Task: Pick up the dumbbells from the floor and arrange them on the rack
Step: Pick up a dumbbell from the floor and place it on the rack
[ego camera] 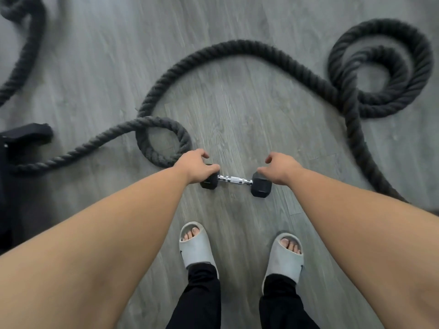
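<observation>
A small dumbbell (235,180) with black hexagonal heads and a chrome handle lies on the grey wood floor, just ahead of my feet. My left hand (196,166) is over its left head, fingers curled down around the top of it. My right hand (280,166) hovers above the right head with fingers spread and nothing in it. Both arms reach straight down from the bottom corners of the view. No rack shows in this view.
A thick black battle rope (237,47) snakes over the floor beyond the dumbbell, looped at the left (164,143) and coiled at the right (380,74). A black piece of equipment (16,148) sits at the left edge. My feet in grey slides (197,245) stand below.
</observation>
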The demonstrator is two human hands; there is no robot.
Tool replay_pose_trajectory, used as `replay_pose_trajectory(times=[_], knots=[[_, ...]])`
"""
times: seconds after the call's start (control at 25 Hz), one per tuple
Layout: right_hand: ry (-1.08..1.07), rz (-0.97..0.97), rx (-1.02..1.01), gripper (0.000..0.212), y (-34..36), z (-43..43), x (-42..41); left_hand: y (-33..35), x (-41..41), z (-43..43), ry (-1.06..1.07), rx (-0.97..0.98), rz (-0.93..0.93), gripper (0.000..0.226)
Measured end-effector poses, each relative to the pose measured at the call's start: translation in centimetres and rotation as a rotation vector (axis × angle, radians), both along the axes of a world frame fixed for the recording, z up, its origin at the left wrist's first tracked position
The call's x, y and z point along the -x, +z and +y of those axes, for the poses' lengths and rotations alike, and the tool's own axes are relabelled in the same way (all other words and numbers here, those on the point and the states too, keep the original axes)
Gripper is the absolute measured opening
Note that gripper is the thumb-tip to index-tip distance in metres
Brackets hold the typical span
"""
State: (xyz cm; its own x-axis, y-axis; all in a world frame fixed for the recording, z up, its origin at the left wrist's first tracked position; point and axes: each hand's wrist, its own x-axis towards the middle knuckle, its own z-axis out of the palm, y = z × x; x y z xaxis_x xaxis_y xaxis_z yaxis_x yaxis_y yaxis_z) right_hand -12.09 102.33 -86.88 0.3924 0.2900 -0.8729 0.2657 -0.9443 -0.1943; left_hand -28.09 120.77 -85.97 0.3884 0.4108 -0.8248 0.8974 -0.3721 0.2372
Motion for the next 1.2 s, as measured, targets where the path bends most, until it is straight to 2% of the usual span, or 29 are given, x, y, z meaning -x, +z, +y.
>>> replay_pose_trajectory(times=[0.2, 0.32, 0.44, 0.64, 0.76, 0.88, 1.08, 1.2], knots=[[-0.145, -0.032, 0.06, 0.077, -12.1, -1.4, 3.0, -13.0, 2.8, -1.4, 0.081, 0.016, 0.029, 0.09], [-0.167, -0.012, 0.092, 0.079, -16.7, -1.9, 4.6, -17.9, 3.6, -2.0, 0.173, 0.027, -0.007, 0.096], [-0.154, -0.014, 0.11, 0.076, -19.0, -1.9, 4.6, -20.1, 3.6, -1.6, 0.261, 0.046, -0.036, 0.101], [-0.104, 0.005, 0.125, 0.068, -19.3, -1.6, 4.0, -20.5, 3.5, -1.3, 0.302, 0.009, -0.045, 0.076], [-0.151, 0.011, 0.093, 0.065, -16.5, -1.1, 3.8, -17.2, 3.0, -0.3, 0.26, -0.015, -0.062, 0.073], [-0.24, 0.037, 0.046, 0.066, -10.7, 0.4, 3.1, -10.6, 1.4, 2.2, 0.252, -0.052, -0.078, 0.081], [-0.36, 0.006, -0.106, 0.056, 5.2, 5.1, 0.4, 6.6, -2.4, 8.0, 0.255, -0.156, -0.175, 0.078], [-0.375, -0.028, -0.172, 0.059, 15.1, 7.2, -0.6, 17.6, -3.6, 10.4, 0.278, -0.204, -0.238, 0.082]])
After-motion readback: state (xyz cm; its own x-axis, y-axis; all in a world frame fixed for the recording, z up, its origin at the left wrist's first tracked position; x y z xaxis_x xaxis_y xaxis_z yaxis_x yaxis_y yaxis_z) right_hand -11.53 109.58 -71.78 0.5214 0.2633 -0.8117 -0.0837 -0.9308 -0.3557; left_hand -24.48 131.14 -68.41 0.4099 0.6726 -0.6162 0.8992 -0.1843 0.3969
